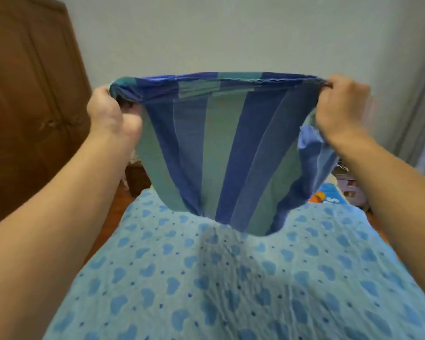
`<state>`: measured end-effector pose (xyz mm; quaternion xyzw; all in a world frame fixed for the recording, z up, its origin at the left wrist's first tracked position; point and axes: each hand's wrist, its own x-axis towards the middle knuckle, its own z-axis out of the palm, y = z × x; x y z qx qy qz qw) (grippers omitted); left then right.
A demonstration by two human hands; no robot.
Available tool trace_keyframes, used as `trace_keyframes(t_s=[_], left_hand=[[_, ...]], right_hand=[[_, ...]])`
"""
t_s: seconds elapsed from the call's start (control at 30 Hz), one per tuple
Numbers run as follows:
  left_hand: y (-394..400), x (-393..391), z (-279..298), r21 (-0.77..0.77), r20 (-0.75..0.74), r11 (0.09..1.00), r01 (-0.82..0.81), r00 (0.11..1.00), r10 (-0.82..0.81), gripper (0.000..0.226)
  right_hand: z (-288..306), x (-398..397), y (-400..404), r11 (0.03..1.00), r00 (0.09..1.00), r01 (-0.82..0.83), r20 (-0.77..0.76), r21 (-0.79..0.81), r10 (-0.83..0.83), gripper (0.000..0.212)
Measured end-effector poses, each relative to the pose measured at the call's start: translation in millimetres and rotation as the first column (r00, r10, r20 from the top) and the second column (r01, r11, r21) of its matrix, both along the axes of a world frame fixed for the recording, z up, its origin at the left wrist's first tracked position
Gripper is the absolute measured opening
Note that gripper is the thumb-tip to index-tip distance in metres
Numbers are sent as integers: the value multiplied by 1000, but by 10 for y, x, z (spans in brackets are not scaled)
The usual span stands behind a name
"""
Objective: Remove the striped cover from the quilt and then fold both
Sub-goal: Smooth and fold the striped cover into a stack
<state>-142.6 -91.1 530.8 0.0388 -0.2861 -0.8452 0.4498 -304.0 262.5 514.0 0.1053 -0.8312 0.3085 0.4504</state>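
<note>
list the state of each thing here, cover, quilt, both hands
striped cover: lifted, stretched between both hands, lower end hanging to the quilt
quilt: spread flat below, heart pattern showing, not folded
left hand: grips the cover's left top corner
right hand: grips the cover's right top corner

A single wide-angle view comes from the person's head, facing forward and tilted down along both outstretched forearms. The left hand enters from the lower left and the right hand from the lower right, both raised to about the middle height of the frame and near the lens. The cover between them fills the centre. Below it the bed runs from the bottom edge away from the camera. The wall closes the top, and a wooden door bends along the left edge from lens distortion.
</note>
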Motion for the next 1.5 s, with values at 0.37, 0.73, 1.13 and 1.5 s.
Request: trace_keyframes(t_s=[0.37, 0.73, 1.13, 1.5], left_hand=[[-364, -59, 224, -145, 533, 983, -113, 828, 174, 42], [-66, -108, 1579, -426, 107, 903, 55, 994, -10, 33], [-442, 1123, -1317, 99, 265, 994, 39, 962, -64, 44], [472, 3577, -5076, 397, 918, 911, 107, -34, -396, 19]], right_hand=[[205, -53, -106, 873, 842, -361, 517, 328, 154, 26], [1606, -369, 191, 998, 998, -55, 24, -11, 55, 36], [-974, 646, 253, 761, 931, -351, 120, 546, 344, 6], [-4870, 2766, 1282, 453, 566, -745, 823, 490, 40, 32]])
